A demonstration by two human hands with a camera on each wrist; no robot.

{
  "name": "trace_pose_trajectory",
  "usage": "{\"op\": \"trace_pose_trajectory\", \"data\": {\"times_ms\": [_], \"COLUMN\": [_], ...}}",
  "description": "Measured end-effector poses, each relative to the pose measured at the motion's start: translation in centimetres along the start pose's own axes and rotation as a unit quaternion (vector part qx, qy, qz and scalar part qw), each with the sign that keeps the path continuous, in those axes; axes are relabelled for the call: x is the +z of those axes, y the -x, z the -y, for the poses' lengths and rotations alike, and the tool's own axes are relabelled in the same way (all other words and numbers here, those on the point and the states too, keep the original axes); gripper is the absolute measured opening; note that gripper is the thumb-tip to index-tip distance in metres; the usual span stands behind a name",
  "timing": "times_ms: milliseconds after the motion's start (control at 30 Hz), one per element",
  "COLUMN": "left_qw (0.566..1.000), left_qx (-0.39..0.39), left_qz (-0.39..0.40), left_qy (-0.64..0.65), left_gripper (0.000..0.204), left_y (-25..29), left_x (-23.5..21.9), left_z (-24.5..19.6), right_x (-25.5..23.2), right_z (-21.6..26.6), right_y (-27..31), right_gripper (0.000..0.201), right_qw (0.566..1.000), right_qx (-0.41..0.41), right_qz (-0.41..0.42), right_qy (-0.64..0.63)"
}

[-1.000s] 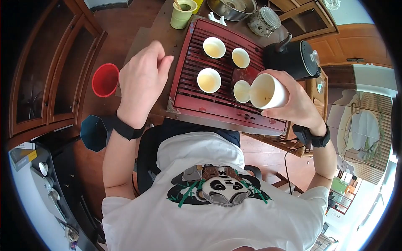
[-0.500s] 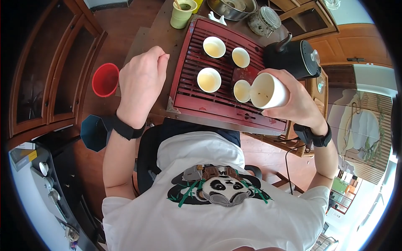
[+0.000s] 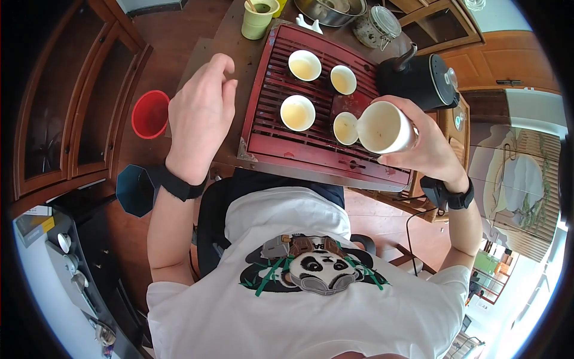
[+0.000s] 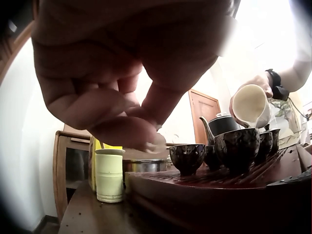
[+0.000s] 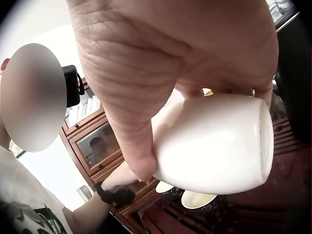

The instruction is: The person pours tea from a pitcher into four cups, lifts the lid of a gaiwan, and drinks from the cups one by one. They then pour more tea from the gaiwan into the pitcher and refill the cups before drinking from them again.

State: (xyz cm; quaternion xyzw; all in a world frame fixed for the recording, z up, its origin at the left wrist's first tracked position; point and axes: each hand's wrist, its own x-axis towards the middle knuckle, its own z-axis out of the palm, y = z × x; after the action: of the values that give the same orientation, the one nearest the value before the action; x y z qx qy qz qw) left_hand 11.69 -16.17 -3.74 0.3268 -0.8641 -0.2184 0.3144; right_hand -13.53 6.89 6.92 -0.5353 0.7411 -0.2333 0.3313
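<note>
My right hand point(image 3: 423, 133) grips a white ceramic tea pitcher point(image 5: 209, 146), fingers and thumb round its body. The pitcher lies tipped on its side, its lip right at the rim of a small teacup point(image 3: 345, 128) holding pale yellow tea. Inside the pitcher little liquid shows, with a few dark specks. Three more teacups, one of them the near-left teacup point(image 3: 297, 113), stand on the slatted red tea tray point(image 3: 317, 157) with tea in them. Dark patterned outsides show in the left wrist view. Left of the tray, my left hand point(image 3: 202, 116) hovers loosely curled, holding nothing.
A black kettle point(image 3: 412, 81) stands at the tray's right. Behind the tray are a lidded glass jar point(image 3: 376, 29), a metal bowl point(image 3: 330, 13) and a pale green pot point(image 3: 258, 21). On the left are a red bin point(image 3: 150, 115) and a blue bin point(image 3: 135, 190).
The pitcher has tipped further over the same cup, and less tea shows inside it. My left hand has shifted slightly, its fingers a little looser.
</note>
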Motion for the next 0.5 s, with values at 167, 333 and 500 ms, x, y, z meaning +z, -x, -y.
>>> {"op": "trace_pose_trajectory", "data": {"times_ms": [167, 333, 500], "left_qw": [1.0, 0.998, 0.997], "left_qx": [0.006, -0.017, -0.044], "left_qz": [0.015, 0.052, 0.064], "left_qy": [-0.005, -0.013, -0.025], "left_gripper": [0.008, 0.013, 0.014], "left_y": [0.2, 0.2, 0.1], "left_x": [0.2, 0.1, 0.1], "left_z": [0.7, 0.5, 0.4], "right_x": [-0.4, -1.0, -1.1], "right_z": [0.3, 0.7, 0.3], "right_y": [0.5, 0.7, 1.3], "right_gripper": [0.088, 0.087, 0.087], "right_qw": [1.0, 1.0, 1.0], "right_qx": [0.006, -0.005, -0.012], "right_qz": [0.0, 0.002, -0.007], "right_qy": [-0.015, -0.022, -0.027]}}
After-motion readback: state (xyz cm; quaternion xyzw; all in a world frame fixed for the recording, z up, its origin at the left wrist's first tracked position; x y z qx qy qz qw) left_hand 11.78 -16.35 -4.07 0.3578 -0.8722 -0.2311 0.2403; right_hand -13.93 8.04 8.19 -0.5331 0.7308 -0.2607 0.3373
